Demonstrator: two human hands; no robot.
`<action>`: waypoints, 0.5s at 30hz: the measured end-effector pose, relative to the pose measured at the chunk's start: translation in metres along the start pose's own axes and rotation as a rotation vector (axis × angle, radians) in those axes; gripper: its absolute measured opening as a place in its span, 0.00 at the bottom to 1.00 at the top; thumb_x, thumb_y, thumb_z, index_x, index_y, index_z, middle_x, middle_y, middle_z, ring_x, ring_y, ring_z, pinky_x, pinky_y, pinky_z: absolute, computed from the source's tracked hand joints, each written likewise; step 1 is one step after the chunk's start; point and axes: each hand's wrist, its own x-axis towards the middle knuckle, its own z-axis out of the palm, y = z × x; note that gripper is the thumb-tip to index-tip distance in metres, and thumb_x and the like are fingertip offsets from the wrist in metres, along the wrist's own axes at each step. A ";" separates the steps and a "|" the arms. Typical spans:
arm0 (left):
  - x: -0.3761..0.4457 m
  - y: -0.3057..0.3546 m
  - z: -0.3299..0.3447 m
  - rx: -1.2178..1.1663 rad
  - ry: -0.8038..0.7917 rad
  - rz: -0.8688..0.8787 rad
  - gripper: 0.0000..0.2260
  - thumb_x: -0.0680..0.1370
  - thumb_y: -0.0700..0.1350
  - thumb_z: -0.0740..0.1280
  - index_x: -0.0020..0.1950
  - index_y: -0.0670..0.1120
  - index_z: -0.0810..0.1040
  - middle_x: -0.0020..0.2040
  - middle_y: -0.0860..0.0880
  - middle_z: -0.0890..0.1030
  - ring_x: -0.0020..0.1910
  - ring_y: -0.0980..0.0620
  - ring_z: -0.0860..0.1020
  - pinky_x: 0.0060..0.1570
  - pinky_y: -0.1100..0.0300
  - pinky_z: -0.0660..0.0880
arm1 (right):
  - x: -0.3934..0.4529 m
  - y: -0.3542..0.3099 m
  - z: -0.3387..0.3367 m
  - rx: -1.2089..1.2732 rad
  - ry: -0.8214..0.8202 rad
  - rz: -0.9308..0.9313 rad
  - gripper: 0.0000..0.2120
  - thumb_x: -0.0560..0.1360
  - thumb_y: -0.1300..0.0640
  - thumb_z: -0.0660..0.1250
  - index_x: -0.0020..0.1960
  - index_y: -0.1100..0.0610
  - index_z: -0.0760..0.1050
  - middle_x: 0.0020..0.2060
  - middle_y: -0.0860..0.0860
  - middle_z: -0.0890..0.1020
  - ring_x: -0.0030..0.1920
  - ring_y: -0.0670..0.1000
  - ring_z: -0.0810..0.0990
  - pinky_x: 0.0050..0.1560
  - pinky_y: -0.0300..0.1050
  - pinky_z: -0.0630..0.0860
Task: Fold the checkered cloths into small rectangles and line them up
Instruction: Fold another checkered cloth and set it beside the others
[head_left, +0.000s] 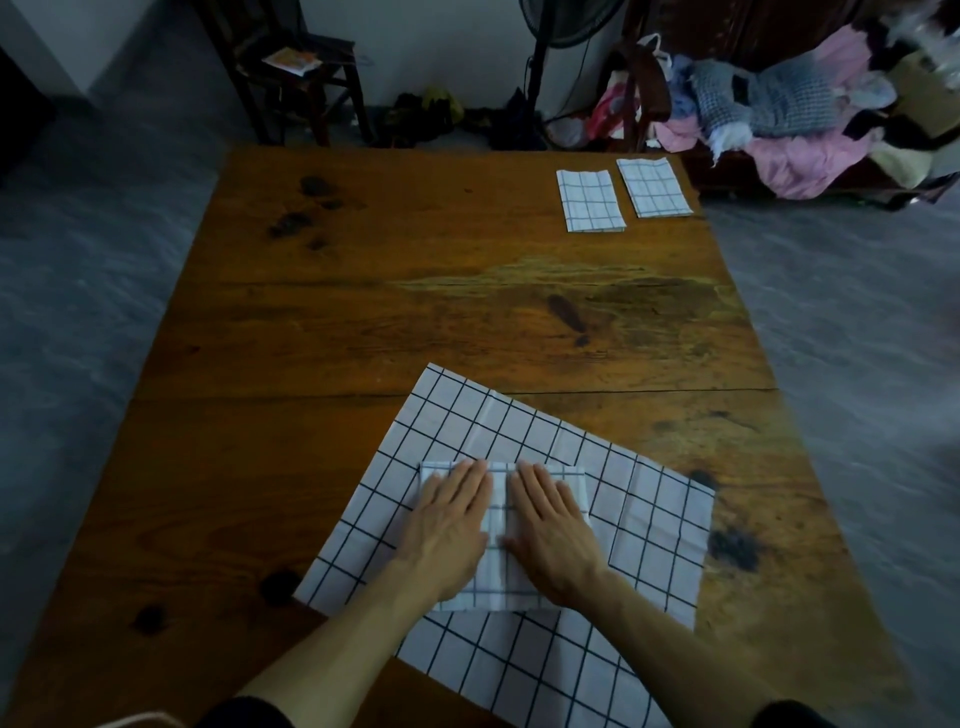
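A folded checkered cloth (497, 525) lies on top of a larger unfolded checkered cloth (644, 525) at the near side of the wooden table (363, 322). My left hand (449, 530) and my right hand (550, 530) press flat on the folded cloth side by side, fingers straight and pointing away. Two more checkered cloths lie folded into small rectangles at the far right corner: one (590, 200) on the left, another (653, 187) just to its right, with a narrow gap between them.
Dark knots and stains mark the table top. Beyond the far edge stand a wooden chair (306, 83) and a fan stand (537, 67). A heap of clothes (795, 114) is piled at the far right. Grey floor surrounds the table.
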 end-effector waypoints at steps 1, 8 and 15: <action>0.000 0.000 -0.001 -0.002 -0.004 0.000 0.34 0.84 0.55 0.54 0.80 0.44 0.36 0.80 0.44 0.35 0.79 0.45 0.35 0.77 0.46 0.38 | -0.001 0.004 0.000 -0.001 -0.008 0.014 0.39 0.80 0.35 0.46 0.79 0.55 0.34 0.76 0.52 0.32 0.76 0.54 0.30 0.75 0.52 0.32; 0.003 0.000 -0.005 -0.042 0.012 -0.021 0.36 0.83 0.58 0.56 0.80 0.43 0.40 0.81 0.43 0.39 0.79 0.44 0.37 0.78 0.44 0.41 | -0.008 0.020 -0.009 0.044 -0.002 0.210 0.38 0.79 0.37 0.45 0.78 0.57 0.33 0.77 0.54 0.31 0.76 0.54 0.29 0.76 0.53 0.34; 0.002 -0.001 0.001 -0.009 -0.024 -0.028 0.34 0.84 0.59 0.52 0.80 0.45 0.37 0.81 0.45 0.37 0.79 0.46 0.35 0.77 0.42 0.42 | -0.001 -0.013 0.002 0.031 0.024 -0.030 0.34 0.82 0.38 0.44 0.79 0.55 0.34 0.76 0.52 0.32 0.76 0.52 0.29 0.76 0.54 0.32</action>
